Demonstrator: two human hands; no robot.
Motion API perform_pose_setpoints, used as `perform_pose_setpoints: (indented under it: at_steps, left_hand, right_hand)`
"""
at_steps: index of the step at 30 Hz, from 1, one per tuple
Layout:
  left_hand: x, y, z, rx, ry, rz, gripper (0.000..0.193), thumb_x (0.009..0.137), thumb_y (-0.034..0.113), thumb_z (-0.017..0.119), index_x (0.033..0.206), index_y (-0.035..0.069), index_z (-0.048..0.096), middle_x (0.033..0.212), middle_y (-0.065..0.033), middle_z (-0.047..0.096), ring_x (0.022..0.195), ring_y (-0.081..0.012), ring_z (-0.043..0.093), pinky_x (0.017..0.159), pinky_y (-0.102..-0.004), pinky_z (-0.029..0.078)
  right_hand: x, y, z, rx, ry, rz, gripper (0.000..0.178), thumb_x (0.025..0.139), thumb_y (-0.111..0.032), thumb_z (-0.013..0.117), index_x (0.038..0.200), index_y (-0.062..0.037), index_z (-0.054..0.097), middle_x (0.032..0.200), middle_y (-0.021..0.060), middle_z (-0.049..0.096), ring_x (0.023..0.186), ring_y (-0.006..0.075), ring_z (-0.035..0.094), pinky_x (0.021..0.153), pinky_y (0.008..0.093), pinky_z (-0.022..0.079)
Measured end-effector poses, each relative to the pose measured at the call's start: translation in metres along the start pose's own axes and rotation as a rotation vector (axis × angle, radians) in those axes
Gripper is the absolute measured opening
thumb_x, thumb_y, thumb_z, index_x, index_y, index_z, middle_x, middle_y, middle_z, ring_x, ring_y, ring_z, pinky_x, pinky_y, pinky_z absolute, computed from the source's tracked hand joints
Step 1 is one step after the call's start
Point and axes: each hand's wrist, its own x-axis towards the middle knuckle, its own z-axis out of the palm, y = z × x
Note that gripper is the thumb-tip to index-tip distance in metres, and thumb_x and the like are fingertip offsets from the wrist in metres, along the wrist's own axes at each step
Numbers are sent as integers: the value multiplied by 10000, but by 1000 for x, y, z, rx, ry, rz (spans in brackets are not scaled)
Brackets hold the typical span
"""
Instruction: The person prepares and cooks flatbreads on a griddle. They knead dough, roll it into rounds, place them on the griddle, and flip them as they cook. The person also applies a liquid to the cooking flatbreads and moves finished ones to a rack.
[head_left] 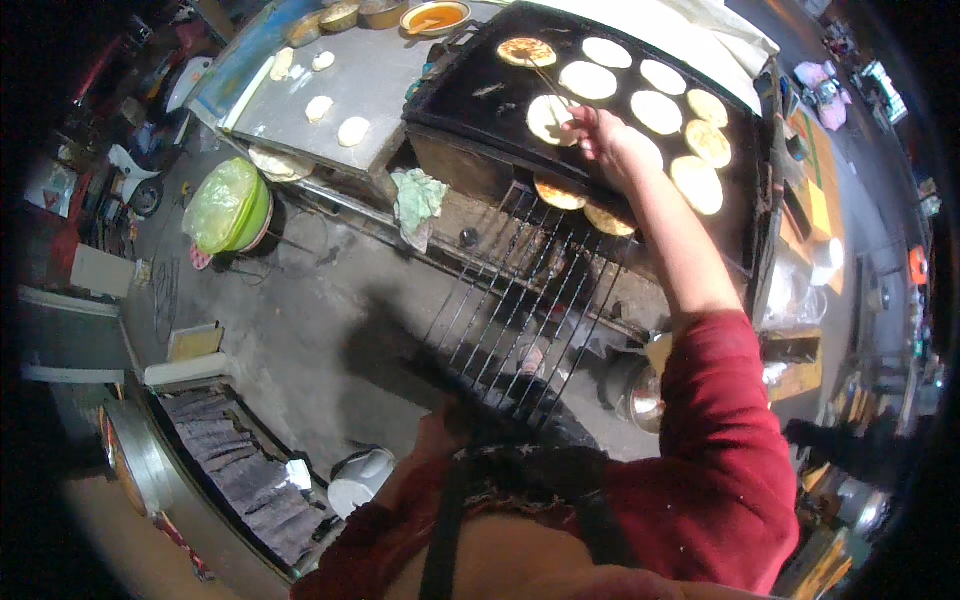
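Observation:
Over a large black griddle point(468, 112), my right hand point(612, 145) is closed on a thin dark rod point(543, 76). The rod's far end reaches a browned flatbread point(524, 50) at the back left. Just under my fingers lies a pale flatbread point(546, 122). Several more round flatbreads, some pale and some lightly browned, are spread to the right. Below the griddle's front edge, browned flatbreads point(560, 194) show beside a wire rack point(556, 268) that slants toward me. My left hand point(438, 432) is low by my waist in shadow, near the rack's lower end; its fingers are hidden.
Left of the griddle, a metal worktable point(270, 112) carries several dough balls point(352, 131) and a bowl of orange liquid point(435, 18). A green cloth point(418, 196) hangs at its corner. A plastic-covered green basin point(228, 207) and a white bucket point(362, 478) stand lower left.

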Motion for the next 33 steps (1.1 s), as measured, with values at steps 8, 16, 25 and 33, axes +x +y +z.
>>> perform_pose_setpoints:
  at_steps: [8,16,25,33]
  left_hand:
    - [0,35,-37,-256,-115,-149,587,613,319,771,1110,58,600,998,-202,665,925,-362,646,779,-429,523]
    - [11,60,-74,-365,-182,-36,547,523,189,794,1024,33,639,891,-165,675,805,-302,660,713,-386,519]
    - [22,41,-75,-278,-122,71,539,544,275,802,1012,53,654,924,-127,687,858,-274,671,771,-380,522]
    - [26,48,-73,-533,-135,-93,548,541,282,803,1021,69,650,939,-110,691,881,-261,670,781,-370,524]
  right_hand:
    - [-55,33,4,241,144,31,252,863,-313,637,874,-63,670,566,-39,484,414,67,362,396,221,252]
    - [-325,141,-25,-39,109,-53,314,816,-358,719,917,-62,703,589,-60,548,461,14,414,418,183,266]
    - [-355,228,-65,61,222,37,196,823,-118,687,971,8,669,803,17,663,678,69,581,617,186,443]
    - [-361,186,-109,-84,289,79,174,855,-109,634,979,12,652,896,45,679,787,99,618,719,217,483]
